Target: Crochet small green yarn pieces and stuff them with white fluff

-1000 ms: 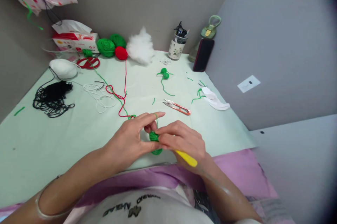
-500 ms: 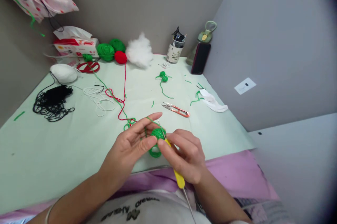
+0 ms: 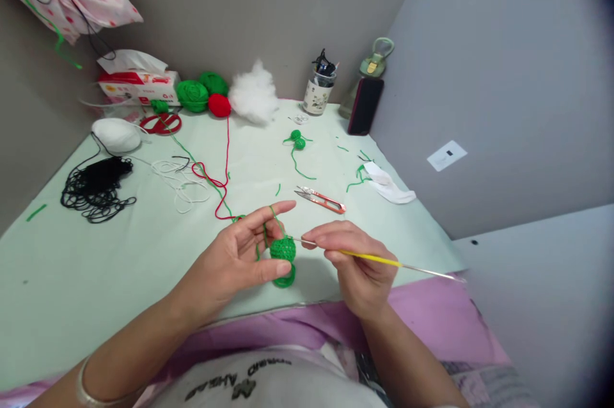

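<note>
My left hand (image 3: 240, 254) pinches a green crocheted piece (image 3: 283, 249) between thumb and fingers above the table's front edge. A strand of green yarn (image 3: 274, 213) runs over its raised index finger down to the piece. In my right hand (image 3: 359, 261) is a crochet hook (image 3: 374, 258) with a yellow handle, lying nearly level. The hook's thin metal tip meets the top right of the crocheted piece; whether it sits inside a stitch is too small to tell. Below the main part hangs a rounded green part, partly covered by my left thumb.
Orange thread snips (image 3: 321, 199) lie just beyond my hands, with small green crocheted balls (image 3: 298, 139) behind. Red yarn (image 3: 219, 105), green yarn balls (image 3: 192, 96), white stuffing (image 3: 254, 91) and a tissue box (image 3: 139, 85) line the back. Black yarn (image 3: 98, 187) lies left; a phone (image 3: 366, 106) leans at the right.
My right hand has moved right and turned the hook from steep to nearly level, its tip now at the piece's top right edge. The crocheted piece is more exposed in my left hand.
</note>
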Tool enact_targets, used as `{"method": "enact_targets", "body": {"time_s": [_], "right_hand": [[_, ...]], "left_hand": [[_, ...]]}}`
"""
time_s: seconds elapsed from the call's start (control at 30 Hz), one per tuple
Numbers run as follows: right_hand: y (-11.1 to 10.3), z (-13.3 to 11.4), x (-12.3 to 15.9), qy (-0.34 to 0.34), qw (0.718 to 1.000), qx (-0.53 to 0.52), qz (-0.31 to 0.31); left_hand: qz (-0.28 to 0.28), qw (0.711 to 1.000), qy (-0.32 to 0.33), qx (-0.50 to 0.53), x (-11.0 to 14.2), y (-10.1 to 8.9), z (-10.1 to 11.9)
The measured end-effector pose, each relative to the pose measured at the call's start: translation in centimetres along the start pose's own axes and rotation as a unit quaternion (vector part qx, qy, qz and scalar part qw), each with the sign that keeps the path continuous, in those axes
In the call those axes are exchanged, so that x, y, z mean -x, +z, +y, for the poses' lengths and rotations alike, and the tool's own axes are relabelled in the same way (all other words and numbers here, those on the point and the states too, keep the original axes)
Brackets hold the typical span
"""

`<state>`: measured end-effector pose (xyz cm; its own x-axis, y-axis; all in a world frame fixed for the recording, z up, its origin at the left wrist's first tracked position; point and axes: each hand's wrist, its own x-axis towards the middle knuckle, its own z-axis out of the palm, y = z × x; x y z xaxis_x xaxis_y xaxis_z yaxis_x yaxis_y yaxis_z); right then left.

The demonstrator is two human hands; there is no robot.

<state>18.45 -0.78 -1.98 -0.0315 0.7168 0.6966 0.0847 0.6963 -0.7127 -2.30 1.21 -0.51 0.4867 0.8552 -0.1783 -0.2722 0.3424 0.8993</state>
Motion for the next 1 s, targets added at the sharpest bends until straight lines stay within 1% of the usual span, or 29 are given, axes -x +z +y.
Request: {"method": "enact_targets", "body": {"time_s": [0.1, 0.23, 0.37, 0.43, 0.47, 0.5, 0.53, 0.57, 0.6, 0.63, 0.67, 0.7, 0.73, 0.77, 0.8, 0.83, 0.9, 1.0], "right_hand": [[-0.5, -0.3, 0.0, 0.029, 0.999, -0.026, -0.009], [-1.1, -0.3, 0.0, 0.123, 0.988, -0.091, -0.006], [-1.2, -0.1, -0.5, 0.198, 0.965, -0.173, 0.005], [-1.0, 0.0, -0.7, 0.233, 0.947, -0.219, -0.010], [-0.8, 0.0, -0.7, 0.240, 0.942, -0.232, -0.017], [-0.5, -0.1, -0.7, 0.231, 0.945, -0.229, -0.022], [-0.2, -0.1, -0.5, 0.208, 0.957, -0.201, -0.023], [0.1, -0.3, -0.2, 0.167, 0.974, -0.150, -0.018], [0.5, -0.4, 0.1, 0.116, 0.991, -0.066, -0.017], [0.9, -0.5, 0.5, 0.067, 0.997, 0.040, -0.021], [1.2, -0.5, 0.9, 0.003, 0.989, 0.142, -0.027], [1.5, -0.5, 1.2, -0.053, 0.973, 0.223, -0.032], [1.8, -0.5, 1.5, -0.094, 0.957, 0.273, -0.035], [2.0, -0.4, 1.7, -0.118, 0.949, 0.290, -0.024], [2.2, -0.3, 1.8, -0.122, 0.953, 0.278, -0.007], [2.3, -0.1, 1.8, -0.107, 0.963, 0.246, 0.012], [2.4, 0.2, 1.5, -0.051, 0.985, 0.163, 0.037], [2.1, 0.3, 1.1, 0.015, 0.996, 0.073, 0.051]], "left_hand": [[-0.018, 0.997, 0.017, -0.074, 0.1, -0.5, 0.2], [-0.052, 0.987, 0.007, -0.149, 0.3, -1.3, 1.0], [-0.097, 0.981, 0.002, -0.168, 0.4, -1.8, 1.7], [-0.097, 0.982, 0.009, -0.161, 0.4, -1.6, 1.6], [-0.090, 0.984, 0.010, -0.150, 0.4, -1.4, 1.4], [-0.079, 0.988, 0.007, -0.134, 0.3, -1.1, 1.1], [-0.062, 0.992, 0.003, -0.112, 0.3, -0.7, 0.8], [-0.043, 0.996, -0.004, -0.084, 0.3, -0.3, 0.4], [-0.023, 0.998, -0.004, -0.055, 0.3, 0.1, 0.0], [-0.002, 1.000, -0.003, -0.029, 0.3, 0.4, -0.3], [0.009, 1.000, 0.001, 0.002, 0.3, 0.7, -0.7], [0.019, 0.999, -0.001, 0.028, 0.3, 0.9, -1.0], [0.023, 0.998, -0.006, 0.051, 0.3, 1.0, -1.2], [0.019, 0.997, -0.016, 0.070, 0.3, 1.0, -1.3], [0.012, 0.996, -0.028, 0.085, 0.4, 1.0, -1.4], [0.003, 0.995, -0.040, 0.097, 0.4, 1.0, -1.3], [-0.011, 0.992, -0.060, 0.109, 0.5, 0.8, -1.2], [-0.015, 0.992, -0.063, 0.112, 0.4, 0.4, -0.9]]}}
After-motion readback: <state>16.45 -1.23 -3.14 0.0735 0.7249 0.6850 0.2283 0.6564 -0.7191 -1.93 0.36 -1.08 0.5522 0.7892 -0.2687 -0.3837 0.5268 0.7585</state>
